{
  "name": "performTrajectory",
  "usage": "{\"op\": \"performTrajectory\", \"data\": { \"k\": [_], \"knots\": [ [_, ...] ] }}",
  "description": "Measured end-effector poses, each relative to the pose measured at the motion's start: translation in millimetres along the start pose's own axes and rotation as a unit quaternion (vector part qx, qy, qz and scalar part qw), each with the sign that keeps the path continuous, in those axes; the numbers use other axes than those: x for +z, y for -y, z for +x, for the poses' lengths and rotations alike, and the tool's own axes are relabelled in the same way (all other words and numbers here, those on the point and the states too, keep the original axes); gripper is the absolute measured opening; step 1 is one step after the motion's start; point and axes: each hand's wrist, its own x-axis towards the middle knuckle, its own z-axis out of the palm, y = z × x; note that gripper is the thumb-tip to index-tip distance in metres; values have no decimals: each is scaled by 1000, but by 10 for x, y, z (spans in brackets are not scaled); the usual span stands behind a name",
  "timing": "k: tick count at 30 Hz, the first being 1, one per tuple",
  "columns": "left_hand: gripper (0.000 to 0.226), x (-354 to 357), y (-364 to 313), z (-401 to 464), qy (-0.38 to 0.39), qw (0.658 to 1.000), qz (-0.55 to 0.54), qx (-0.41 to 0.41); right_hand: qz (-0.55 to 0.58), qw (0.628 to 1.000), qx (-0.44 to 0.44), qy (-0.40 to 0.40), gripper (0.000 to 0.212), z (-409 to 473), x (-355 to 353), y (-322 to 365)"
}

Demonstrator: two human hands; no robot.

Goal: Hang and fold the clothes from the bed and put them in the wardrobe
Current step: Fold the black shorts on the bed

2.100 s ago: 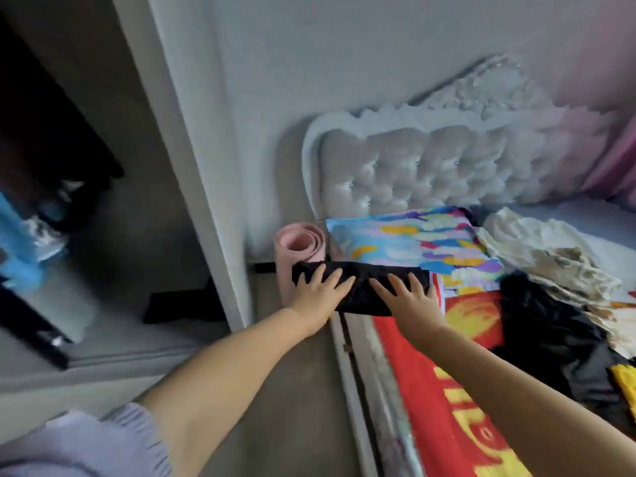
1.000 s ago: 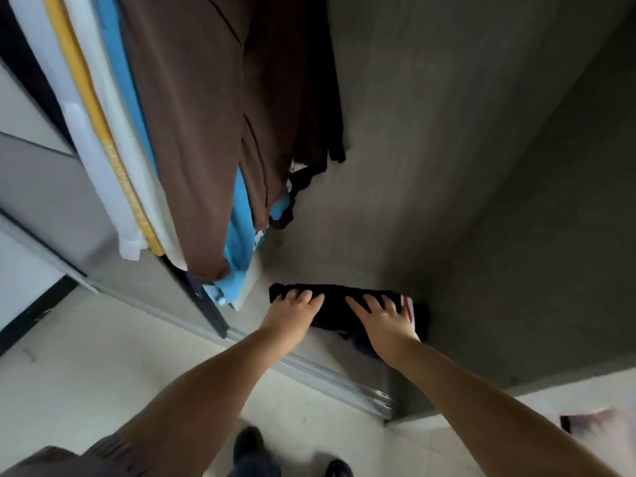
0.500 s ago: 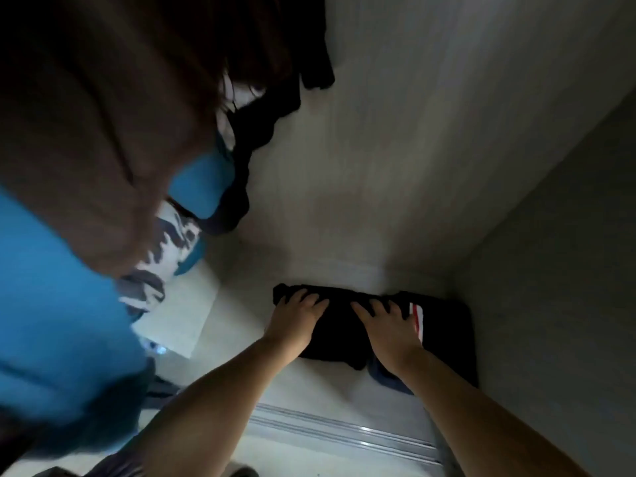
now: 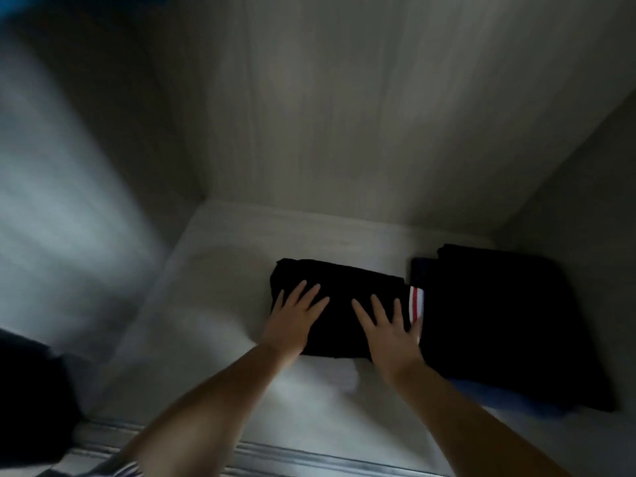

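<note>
Nearest, the left hand [image 4: 292, 318] and right hand [image 4: 389, 330] lie flat, fingers spread, on a folded black garment [image 4: 339, 308] on the wardrobe floor [image 4: 213, 304]. Beyond, a dark folded stack [image 4: 499, 321] sits beside it. This piece looks stowed; remaining bed clothes aren't visible.

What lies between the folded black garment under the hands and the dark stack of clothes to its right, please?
In the head view, a red-and-white striped trim at the folded black garment's right edge, against the dark stack; no bare wardrobe floor shows there.
</note>
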Motion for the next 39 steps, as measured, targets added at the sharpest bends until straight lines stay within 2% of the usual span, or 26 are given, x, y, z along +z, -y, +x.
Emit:
{"op": "performTrajectory", "data": {
  "k": [2,4,7,9,10,12,14,16,18,23,29,34,39],
  "knots": [
    [97,339,-41,-155,23,999,18,-23,-33,999,-14,27,95,-12,215,31],
    [107,458,-20,-219,39,999,9,-18,-29,997,-21,62,94,18,258,45],
    [100,249,79,-128,131,991,-12,22,4,993,-36,113,82,51,129,9],
    [90,-59,68,-78,206,978,-6,33,41,990,-50,128,74,3,-66,-67],
    [84,-255,28,-64,219,975,-3,35,56,989,-52,124,69,-48,-205,-121],
    [69,-706,-140,-34,177,983,-31,31,74,994,-45,71,60,-203,-559,-267],
    [59,-1208,-390,6,69,993,-95,20,97,995,-24,-7,51,-409,-951,-441],
    [54,-1704,-642,8,-27,988,-150,9,130,991,0,-39,48,-671,-1347,-611],
    [52,-2160,-826,-89,-70,986,-153,4,149,987,22,-51,51,-959,-1729,-741],
    [48,-3306,-1109,-579,-69,992,-101,11,158,981,49,-97,50,-1765,-2717,-1006],
    [39,-4882,-1424,-1215,-48,991,-128,-12,148,980,63,-115,52,-2798,-4040,-1239],
    [31,-5933,-1677,-1605,-40,991,-108,63,108,977,83,-167,48,-3651,-4833,-1406],
    [28,-6574,-1938,-1924,-54,981,-118,144,128,960,169,-181,46,-4338,-5162,-1358]
  ]
}}
